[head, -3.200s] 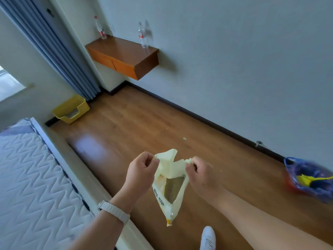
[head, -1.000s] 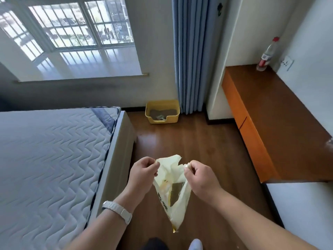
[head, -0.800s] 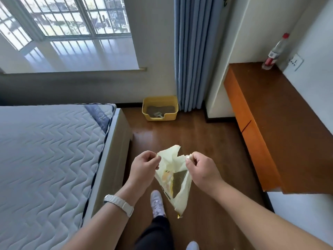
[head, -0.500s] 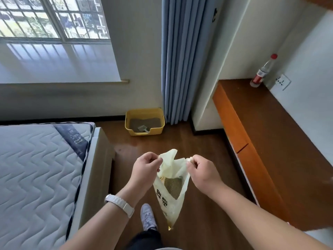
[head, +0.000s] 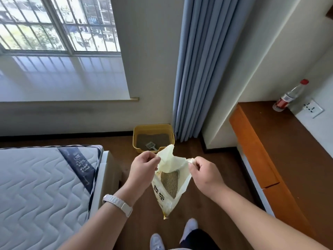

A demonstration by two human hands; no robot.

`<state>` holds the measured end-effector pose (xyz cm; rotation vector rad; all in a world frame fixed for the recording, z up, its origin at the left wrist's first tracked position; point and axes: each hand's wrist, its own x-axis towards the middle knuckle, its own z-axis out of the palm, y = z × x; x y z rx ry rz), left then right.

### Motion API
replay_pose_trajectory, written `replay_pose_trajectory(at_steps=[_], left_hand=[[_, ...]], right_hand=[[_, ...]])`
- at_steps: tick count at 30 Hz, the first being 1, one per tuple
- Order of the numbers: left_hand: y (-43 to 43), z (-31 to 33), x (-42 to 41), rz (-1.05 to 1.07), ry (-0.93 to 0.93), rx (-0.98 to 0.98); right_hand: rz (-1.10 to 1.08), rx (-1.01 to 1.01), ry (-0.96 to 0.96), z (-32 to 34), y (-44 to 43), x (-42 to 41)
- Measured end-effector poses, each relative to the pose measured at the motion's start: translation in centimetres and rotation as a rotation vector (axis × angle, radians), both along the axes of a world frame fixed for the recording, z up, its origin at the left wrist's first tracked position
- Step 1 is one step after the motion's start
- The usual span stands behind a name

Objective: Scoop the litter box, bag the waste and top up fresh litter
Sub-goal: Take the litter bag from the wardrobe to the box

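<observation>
A pale yellow litter bag [head: 169, 188] hangs open in front of me, with brown granules visible inside. My left hand [head: 144, 170] pinches the left edge of its mouth and my right hand [head: 203, 175] pinches the right edge. Ahead on the floor, against the wall under the curtain, stands the yellow litter box [head: 153, 129] holding grey-brown litter. A small grey scoop [head: 151, 146] lies in the litter at the box's near side. The bag's top corner overlaps the box's near rim in view.
A bed with a quilted mattress [head: 41, 186] fills the left. An orange-brown wall-hung cabinet [head: 281, 159] runs along the right, with a red-capped bottle [head: 290, 95] on it. Blue curtain [head: 203, 69] hangs beside the box. Wooden floor [head: 212, 159] lies between bed and cabinet.
I have turned from the side wall toward the window and walked nearer the litter box, which now looks larger and closer. Both hands hold the bag as before.
</observation>
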<state>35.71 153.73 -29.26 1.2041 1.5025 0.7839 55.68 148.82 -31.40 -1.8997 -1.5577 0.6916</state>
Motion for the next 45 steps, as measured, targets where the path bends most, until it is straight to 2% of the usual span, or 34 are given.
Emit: replay_pose_trajectory(at_steps=[13, 20, 28, 34, 39, 45], left_hand=[[13.2, -2.1, -0.4, 0.156, 0.074, -0.045], [19.7, -1.9, 2.5, 0.183, 0.168, -0.121], [24.1, -2.8, 3.6, 0.262, 0.200, -0.180], [27.1, -4.5, 2.4, 0.272, 0.145, -0.186], [30.1, -5.7, 1.3, 0.177, 0.117, -0.169], [32.5, -8.1, -0.3, 0.154, 0.054, -0.227]], right_hand=[[0.162, -0.104, 0.099, -3.6, 16.2, 1.0], [0.276, -0.186, 0.107, -4.3, 24.8, 3.7], [0.341, -0.223, 0.111, -5.7, 31.7, 4.9], [0.315, -0.189, 0.085, -6.2, 33.8, 4.1], [0.187, -0.148, 0.055, -6.9, 34.3, 3.3], [0.100, -0.190, 0.058, -9.1, 34.8, 1.5]])
